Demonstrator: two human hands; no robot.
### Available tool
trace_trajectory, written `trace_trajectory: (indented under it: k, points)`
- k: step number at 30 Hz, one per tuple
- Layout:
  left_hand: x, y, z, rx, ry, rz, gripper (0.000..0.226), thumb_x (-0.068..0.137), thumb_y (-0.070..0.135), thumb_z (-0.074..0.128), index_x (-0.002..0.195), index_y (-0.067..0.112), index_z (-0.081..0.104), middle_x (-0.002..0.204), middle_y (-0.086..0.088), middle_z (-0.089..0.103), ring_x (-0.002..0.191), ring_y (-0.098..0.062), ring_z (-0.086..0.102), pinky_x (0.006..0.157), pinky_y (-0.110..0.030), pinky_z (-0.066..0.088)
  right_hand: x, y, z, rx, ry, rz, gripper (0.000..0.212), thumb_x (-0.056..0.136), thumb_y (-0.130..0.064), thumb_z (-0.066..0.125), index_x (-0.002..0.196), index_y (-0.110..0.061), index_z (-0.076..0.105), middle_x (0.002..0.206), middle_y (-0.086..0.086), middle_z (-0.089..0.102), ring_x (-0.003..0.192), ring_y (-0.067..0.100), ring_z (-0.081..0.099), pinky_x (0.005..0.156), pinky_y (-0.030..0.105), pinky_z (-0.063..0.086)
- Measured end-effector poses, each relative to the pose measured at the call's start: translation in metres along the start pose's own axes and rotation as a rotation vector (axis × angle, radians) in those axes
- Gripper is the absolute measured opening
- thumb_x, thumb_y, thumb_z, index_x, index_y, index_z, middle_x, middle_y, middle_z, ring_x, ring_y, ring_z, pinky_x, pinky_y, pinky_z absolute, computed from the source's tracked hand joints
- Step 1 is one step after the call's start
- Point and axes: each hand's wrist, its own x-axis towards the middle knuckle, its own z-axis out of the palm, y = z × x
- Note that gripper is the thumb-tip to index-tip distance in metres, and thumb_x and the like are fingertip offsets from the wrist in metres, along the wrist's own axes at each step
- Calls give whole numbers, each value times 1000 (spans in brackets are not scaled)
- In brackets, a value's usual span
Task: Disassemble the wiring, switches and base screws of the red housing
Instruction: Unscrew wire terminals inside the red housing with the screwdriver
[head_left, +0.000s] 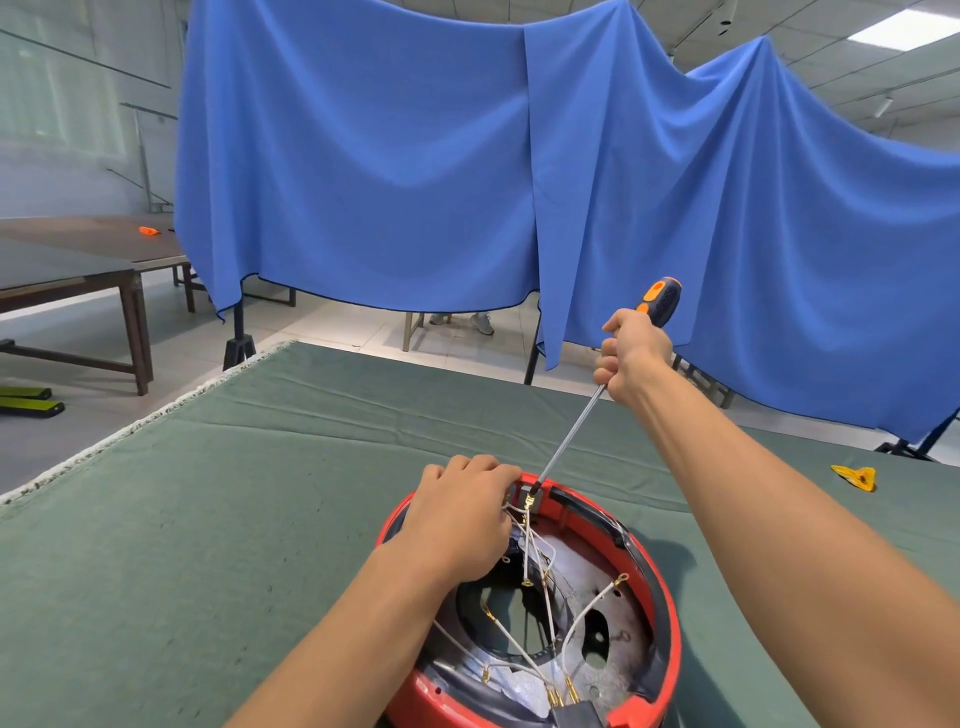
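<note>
Red housing (670, 613) rim under left hand (457, 519)

Table cover (260, 519): grey-green cloth, creased, spread over the work surface; frayed pale edge along the left side.
Backdrop (467, 156): blue cloth sheets, draped and sagging, hung on black stands behind the work surface.
Yellow object (856, 477): small, flat, triangular, with a red mark; lying on the cloth at far right.
Wooden tables (78, 270): dark brown, at left, on a pale tiled floor.
Orange item (148, 230): small, on the farther wooden table; kind not discernible.
Yellow-green bars (31, 401): two, on the floor at the left edge.
Shoes (482, 323): grey pair, visible beneath the backdrop hem, beside a stool leg.
Ceiling light (904, 28): bright rectangular panel, upper right.
</note>
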Motion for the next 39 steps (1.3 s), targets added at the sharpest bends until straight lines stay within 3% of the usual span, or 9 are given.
trace_trajectory:
  k: [7,17,25,39]
  points:
    - [0,0,0,8,0,-6,49,93,20,42,140,30,35,140,8,40,128,-18,34,103,-34,23,7,6,-11,60,14,52,20,74,-2,46,66,-15,33,38,-5,23,31,11,13,37,12,16]
    - [1,-1,0,14,-6,-6,50,93,21,42,141,31,34,143,9,38,129,-17,33,104,-34,22,-8,2,-27,189,-15,-63,22,73,-6,49,65,-16,32,36,-6,26,29,11,16,37,12,18]
    - [0,-1,1,25,3,0,50,92,22,43,141,29,33,142,8,39,129,-18,34,104,-34,23,9,14,-31,175,63,53,25,75,-3,45,63,-16,28,35,-5,23,29,10,12,35,12,14]
    - [0,-1,0,24,9,9,49,92,20,42,140,30,34,141,9,40,128,-16,34,103,-33,24,14,39,-40,152,-6,189,31,79,-2,42,63,-20,23,34,-6,19,27,9,9,33,11,11]
